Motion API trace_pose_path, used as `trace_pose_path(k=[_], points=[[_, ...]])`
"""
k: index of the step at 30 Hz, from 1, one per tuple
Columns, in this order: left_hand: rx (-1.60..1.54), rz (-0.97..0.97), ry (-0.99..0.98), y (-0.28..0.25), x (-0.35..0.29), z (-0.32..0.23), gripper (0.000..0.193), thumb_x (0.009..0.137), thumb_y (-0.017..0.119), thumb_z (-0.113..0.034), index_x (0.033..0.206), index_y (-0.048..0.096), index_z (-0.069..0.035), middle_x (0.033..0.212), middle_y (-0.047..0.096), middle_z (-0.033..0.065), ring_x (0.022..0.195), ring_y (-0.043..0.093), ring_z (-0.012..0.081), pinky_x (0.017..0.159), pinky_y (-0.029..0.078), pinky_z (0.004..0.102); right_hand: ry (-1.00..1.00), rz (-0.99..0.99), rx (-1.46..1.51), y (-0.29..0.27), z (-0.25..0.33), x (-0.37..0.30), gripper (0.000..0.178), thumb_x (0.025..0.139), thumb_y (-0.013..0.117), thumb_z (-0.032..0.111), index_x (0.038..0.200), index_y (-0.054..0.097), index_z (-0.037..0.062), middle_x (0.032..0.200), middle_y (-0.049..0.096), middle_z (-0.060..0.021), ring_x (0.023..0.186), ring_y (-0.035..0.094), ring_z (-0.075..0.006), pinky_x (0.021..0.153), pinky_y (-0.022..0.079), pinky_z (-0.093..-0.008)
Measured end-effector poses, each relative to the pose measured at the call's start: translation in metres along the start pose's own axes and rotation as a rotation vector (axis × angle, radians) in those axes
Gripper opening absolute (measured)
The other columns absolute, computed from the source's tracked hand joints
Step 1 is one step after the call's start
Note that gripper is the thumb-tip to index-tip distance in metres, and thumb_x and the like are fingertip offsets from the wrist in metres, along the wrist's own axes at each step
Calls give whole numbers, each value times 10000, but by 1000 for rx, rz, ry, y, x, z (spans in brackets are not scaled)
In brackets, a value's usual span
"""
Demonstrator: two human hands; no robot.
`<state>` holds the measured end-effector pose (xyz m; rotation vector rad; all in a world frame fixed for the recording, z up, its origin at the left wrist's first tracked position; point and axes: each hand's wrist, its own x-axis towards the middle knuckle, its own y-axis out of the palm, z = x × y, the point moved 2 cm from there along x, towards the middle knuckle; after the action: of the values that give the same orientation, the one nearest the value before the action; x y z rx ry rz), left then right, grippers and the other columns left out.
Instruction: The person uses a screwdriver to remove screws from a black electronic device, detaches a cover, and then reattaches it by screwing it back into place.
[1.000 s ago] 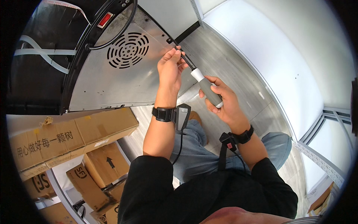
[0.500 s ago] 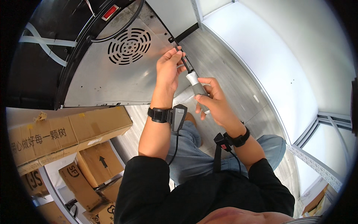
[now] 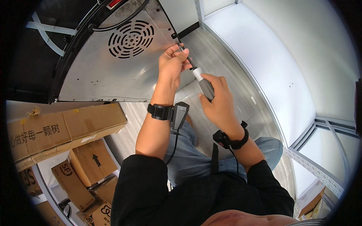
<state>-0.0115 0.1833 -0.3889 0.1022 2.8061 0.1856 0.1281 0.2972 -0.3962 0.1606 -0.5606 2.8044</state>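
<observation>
A screwdriver with a grey and white handle and a dark shaft slants up toward the right edge of a metal panel. My right hand is wrapped around its handle. My left hand is closed by the tip, thumb and fingers pinching the shaft beside the panel's edge. Whatever the tip meets there is too small to make out. The panel has a round slotted vent and belongs to a large black-sided machine.
A black cable loops across the panel's top. Long cardboard boxes lie at the left, above several smaller cartons. White shelving runs along the right over a grey wood-look floor. Each wrist wears a strapped device with a cord.
The view has shifted slightly, so the panel sits higher and further left. My right hand has turned and wrapped more fully over the screwdriver handle. My left hand keeps its pinch near the tip.
</observation>
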Motion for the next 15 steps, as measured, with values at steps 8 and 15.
trace_pose_path(k=[8,15], points=[[-38,44,-7,-4,5,-4,178,896,517,2,1069,553,22,882,632,108,702,641,181,580,559,287,654,387,1417,-3,-14,2,542,827,619,81,1316,388,46,1066,523,-135,741,612,-199,435,473,-242],[-24,24,-18,-1,2,-6,215,878,569,-22,1089,548,16,858,624,79,683,634,167,580,554,268,217,132,584,12,-23,2,508,782,640,12,1252,464,87,1119,503,-108,872,567,-211,700,490,-316]])
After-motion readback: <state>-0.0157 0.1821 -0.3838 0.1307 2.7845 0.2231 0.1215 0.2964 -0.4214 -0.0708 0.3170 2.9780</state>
